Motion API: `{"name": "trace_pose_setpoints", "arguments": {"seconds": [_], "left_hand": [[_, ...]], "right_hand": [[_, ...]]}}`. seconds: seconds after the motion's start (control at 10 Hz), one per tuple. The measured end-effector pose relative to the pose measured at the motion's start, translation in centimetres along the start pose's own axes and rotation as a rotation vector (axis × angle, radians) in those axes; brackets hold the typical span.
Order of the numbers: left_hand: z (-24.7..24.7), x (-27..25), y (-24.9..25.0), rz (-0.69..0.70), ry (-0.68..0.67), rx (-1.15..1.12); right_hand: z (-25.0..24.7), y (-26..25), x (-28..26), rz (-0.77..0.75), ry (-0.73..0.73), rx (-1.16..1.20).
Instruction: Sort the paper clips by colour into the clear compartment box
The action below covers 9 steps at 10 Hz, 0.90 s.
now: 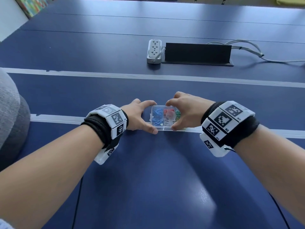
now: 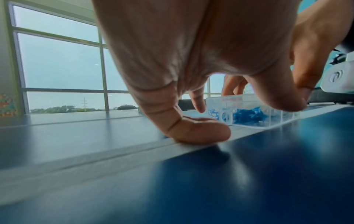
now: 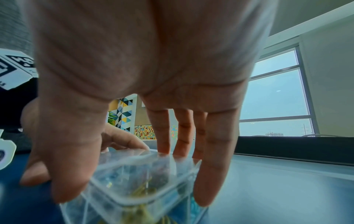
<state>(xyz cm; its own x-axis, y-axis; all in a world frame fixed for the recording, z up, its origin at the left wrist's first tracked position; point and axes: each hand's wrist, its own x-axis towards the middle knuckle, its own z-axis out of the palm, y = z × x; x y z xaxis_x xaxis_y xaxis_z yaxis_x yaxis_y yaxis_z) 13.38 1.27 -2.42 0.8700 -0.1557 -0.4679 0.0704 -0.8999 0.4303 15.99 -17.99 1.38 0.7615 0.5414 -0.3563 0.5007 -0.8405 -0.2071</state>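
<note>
The clear compartment box (image 1: 162, 128) lies on the blue table on a pale tape line. It holds blue paper clips (image 1: 157, 112), red ones (image 1: 165, 111), green ones (image 1: 177, 112) and pale ones near the front. My left hand (image 1: 149, 116) grips its left end between thumb (image 2: 283, 97) and index finger (image 2: 199, 104); the little finger rests curled on the table. My right hand (image 1: 173, 115) grips the box (image 3: 138, 178) from above, thumb (image 3: 65, 174) on the near side, fingers (image 3: 162, 136) on the far side. A clear lid seems to cover it. Blue clips (image 2: 249, 116) show through the wall.
A white power strip (image 1: 154, 51) and a black upright flap (image 1: 198, 53) with grey cables (image 1: 247, 47) lie farther back. Pale tape lines (image 1: 115, 75) cross the table (image 1: 148, 179). A grey cushion (image 1: 9, 113) sits at the left edge.
</note>
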Motion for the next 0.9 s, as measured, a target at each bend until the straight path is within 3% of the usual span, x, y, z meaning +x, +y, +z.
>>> {"name": "trace_pose_setpoints", "arguments": {"seconds": [0.9], "left_hand": [[0.78, -0.08, 0.70, -0.008, 0.004, 0.053]], "right_hand": [[0.61, 0.45, 0.11, 0.023, -0.010, 0.124]]}}
